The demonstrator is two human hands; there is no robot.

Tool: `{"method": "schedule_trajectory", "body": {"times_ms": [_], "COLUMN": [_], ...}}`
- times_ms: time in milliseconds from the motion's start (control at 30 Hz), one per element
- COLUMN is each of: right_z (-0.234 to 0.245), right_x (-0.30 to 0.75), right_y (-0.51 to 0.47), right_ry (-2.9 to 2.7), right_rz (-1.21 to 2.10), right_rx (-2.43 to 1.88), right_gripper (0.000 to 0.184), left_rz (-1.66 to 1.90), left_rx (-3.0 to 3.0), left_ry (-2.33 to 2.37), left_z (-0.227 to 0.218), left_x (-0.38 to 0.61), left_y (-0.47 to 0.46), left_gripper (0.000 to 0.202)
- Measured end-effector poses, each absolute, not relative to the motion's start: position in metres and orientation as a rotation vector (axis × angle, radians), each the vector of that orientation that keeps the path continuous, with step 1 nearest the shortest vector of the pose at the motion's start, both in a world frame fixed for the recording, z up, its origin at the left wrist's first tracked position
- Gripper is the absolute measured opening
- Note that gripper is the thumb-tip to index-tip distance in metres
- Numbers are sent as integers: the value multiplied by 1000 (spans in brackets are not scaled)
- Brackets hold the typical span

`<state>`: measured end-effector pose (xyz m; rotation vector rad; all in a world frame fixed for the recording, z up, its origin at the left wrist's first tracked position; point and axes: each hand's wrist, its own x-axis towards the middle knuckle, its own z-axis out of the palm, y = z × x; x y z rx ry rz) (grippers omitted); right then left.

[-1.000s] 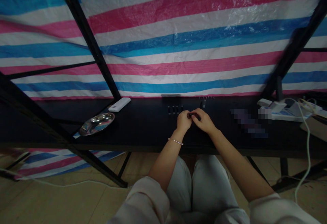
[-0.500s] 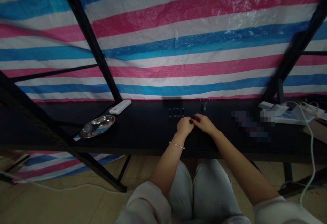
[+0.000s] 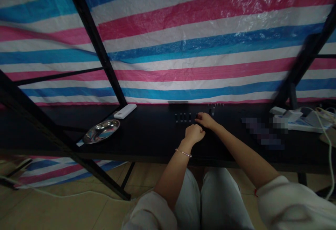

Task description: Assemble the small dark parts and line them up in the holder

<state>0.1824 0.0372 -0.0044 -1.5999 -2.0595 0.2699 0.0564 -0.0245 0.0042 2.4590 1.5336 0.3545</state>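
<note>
My right hand point(image 3: 206, 120) pinches a small dark tube-like piece point(image 3: 196, 116) at the tabletop, at the right end of a row. That row holds several small dark pieces with pale ends point(image 3: 185, 117), standing side by side. Just below and nearer to me, my left hand point(image 3: 194, 134) is closed, its fingers curled under; whatever it may hold is hidden. Beyond the right hand are a dark small piece point(image 3: 210, 112) and a lighter, clear-looking one point(image 3: 213, 111). Several tiny pale bits point(image 3: 215, 105) form a line near the table's back edge.
On the black table point(image 3: 147, 135), a shiny metal dish point(image 3: 102, 132) and a white oblong box point(image 3: 125, 111) are at the left. A power strip point(image 3: 301, 123) with plugs and cables lies right, beside a blurred-out flat object point(image 3: 262, 132). Black frame posts point(image 3: 97, 44) rise before a striped sheet point(image 3: 196, 62).
My hands have parted. The right hand has moved left and forward to the row's end with the dark piece, while the left has drawn slightly back towards me. The view has shifted a little.
</note>
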Motion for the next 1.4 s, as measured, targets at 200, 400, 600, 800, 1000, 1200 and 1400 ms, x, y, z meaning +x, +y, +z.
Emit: {"method": "schedule_trajectory", "body": {"times_ms": [200, 400, 600, 800, 1000, 1200, 1400], "right_z": [-8, -7, 1, 7, -14, -25, -26], "right_x": [177, 180, 222, 280, 284, 261, 245], "right_y": [47, 47, 33, 30, 51, 66, 69], "right_ry": [-2086, -2112, -2124, -1999, -1669, -1458, -1378], "right_rz": [301, 330, 512, 789, 263, 174, 180], "right_rx": [-1589, -1641, -1765, -2062, -2095, -2175, -2164], "right_gripper": [10, 10, 18, 20, 34, 50, 40], "left_rz": [434, 432, 446, 459, 458, 458, 427], "left_rx": [2477, 2460, 2502, 2485, 2469, 2456, 2460], "left_ry": [1487, 1491, 1492, 1496, 1503, 1514, 1501], "left_z": [2, 2, -2, -2, 1, 2, 3], "left_x": [56, 56, 56, 56, 56, 55, 56], "left_y": [-24, -23, -22, -22, -24, -25, -24], "left_gripper": [24, 23, 25, 25, 25, 23, 21]}}
